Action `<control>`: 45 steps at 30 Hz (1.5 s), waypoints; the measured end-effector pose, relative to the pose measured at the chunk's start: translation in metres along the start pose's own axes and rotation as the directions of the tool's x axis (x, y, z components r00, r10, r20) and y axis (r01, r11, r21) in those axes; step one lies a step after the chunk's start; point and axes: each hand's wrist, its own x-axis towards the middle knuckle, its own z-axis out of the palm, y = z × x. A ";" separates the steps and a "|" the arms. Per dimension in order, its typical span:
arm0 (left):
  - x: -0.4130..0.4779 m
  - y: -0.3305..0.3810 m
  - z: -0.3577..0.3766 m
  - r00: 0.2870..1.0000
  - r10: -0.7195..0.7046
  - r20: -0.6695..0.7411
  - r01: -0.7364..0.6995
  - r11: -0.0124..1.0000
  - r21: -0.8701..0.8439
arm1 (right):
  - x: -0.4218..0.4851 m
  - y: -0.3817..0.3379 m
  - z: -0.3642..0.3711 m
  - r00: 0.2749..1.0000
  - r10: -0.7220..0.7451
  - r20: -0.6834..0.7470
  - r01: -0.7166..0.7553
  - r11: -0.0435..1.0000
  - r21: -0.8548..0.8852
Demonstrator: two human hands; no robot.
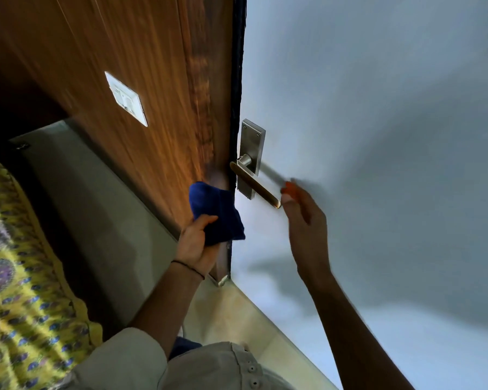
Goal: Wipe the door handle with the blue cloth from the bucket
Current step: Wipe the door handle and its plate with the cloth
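Observation:
A metal lever door handle (254,183) on a steel backplate (251,147) is mounted on the pale grey door (378,136). My left hand (196,243) grips a bunched dark blue cloth (217,212), held just left of and below the handle, apart from it. My right hand (304,218) reaches up with its fingers extended, their tips right beside the free end of the lever; contact is unclear. The bucket is not in view.
A wood-grain panel (141,80) with a white switch plate (126,98) stands left of the door edge. A bed with a yellow patterned cover (20,291) lies at the lower left. A pale tiled floor (237,313) runs along the door's foot.

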 end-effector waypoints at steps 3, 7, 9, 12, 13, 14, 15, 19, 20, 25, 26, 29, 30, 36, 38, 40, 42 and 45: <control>0.009 0.007 0.021 0.988 0.140 -0.064 -0.128 0.978 0.162 | 0.004 -0.009 0.010 0.998 -0.050 0.036 0.055 0.988 -0.144; 0.013 0.008 0.062 0.943 0.332 -0.022 -0.293 0.861 0.417 | 0.013 -0.011 0.010 0.998 -0.068 -0.001 0.067 0.977 -0.201; 0.010 0.001 0.079 0.906 0.424 0.009 -0.362 0.762 0.537 | 0.014 -0.014 0.009 0.996 -0.085 0.023 0.088 0.969 -0.229; -0.006 -0.016 0.095 0.864 0.502 -0.029 -0.357 0.653 0.667 | 0.015 -0.014 0.006 0.996 -0.084 0.023 0.087 0.972 -0.219; -0.013 -0.026 0.095 0.865 0.502 -0.020 -0.348 0.629 0.695 | 0.016 -0.014 0.006 0.997 -0.077 0.023 0.080 0.974 -0.212; -0.021 -0.034 0.094 0.856 0.516 0.031 -0.375 0.578 0.724 | 0.018 -0.014 0.006 0.997 -0.074 0.023 0.077 0.975 -0.208; -0.029 -0.043 0.090 0.865 0.493 0.091 -0.396 0.561 0.727 | 0.019 -0.014 0.006 0.997 -0.072 0.026 0.075 0.976 -0.205; -0.032 -0.060 0.084 0.898 0.402 0.181 -0.399 0.568 0.720 | 0.023 -0.017 0.005 0.997 -0.068 0.036 0.073 0.980 -0.183; -0.025 -0.058 0.086 0.889 0.430 0.158 -0.389 0.526 0.756 | 0.024 -0.017 0.005 0.997 -0.069 0.037 0.074 0.982 -0.173; 0.001 -0.018 0.099 0.828 0.560 0.022 -0.307 0.421 0.854 | 0.027 -0.012 0.003 0.995 -0.088 0.054 0.097 0.976 -0.196; 0.002 -0.015 0.101 0.827 0.562 0.019 -0.298 0.410 0.862 | 0.027 -0.011 0.003 0.994 -0.092 0.054 0.101 0.973 -0.205; -0.009 -0.032 0.095 0.752 0.652 0.102 -0.340 0.250 0.907 | 0.029 -0.009 0.004 0.993 -0.107 0.043 0.114 0.970 -0.213; -0.017 -0.042 0.092 0.762 0.629 0.155 -0.366 0.221 0.904 | 0.029 -0.009 0.004 0.993 -0.112 0.041 0.118 0.971 -0.208; -0.020 -0.046 0.089 0.816 0.548 0.184 -0.380 0.269 0.885 | 0.032 -0.010 0.004 0.994 -0.108 0.032 0.112 0.976 -0.186; -0.003 -0.026 0.093 0.810 0.576 0.115 -0.315 0.262 0.912 | 0.032 -0.009 0.004 0.995 -0.099 0.032 0.103 0.977 -0.188; 0.009 -0.012 0.091 0.830 0.551 0.084 -0.253 0.238 0.938 | 0.031 -0.008 0.004 0.994 -0.106 0.035 0.111 0.972 -0.208; 0.004 -0.013 0.091 0.742 0.650 0.166 -0.309 0.112 0.944 | 0.031 -0.008 0.005 0.993 -0.114 0.031 0.118 0.969 -0.219; -0.021 -0.043 0.086 0.643 0.678 0.356 -0.494 0.012 0.869 | 0.032 -0.008 0.005 0.991 -0.135 0.020 0.136 0.966 -0.221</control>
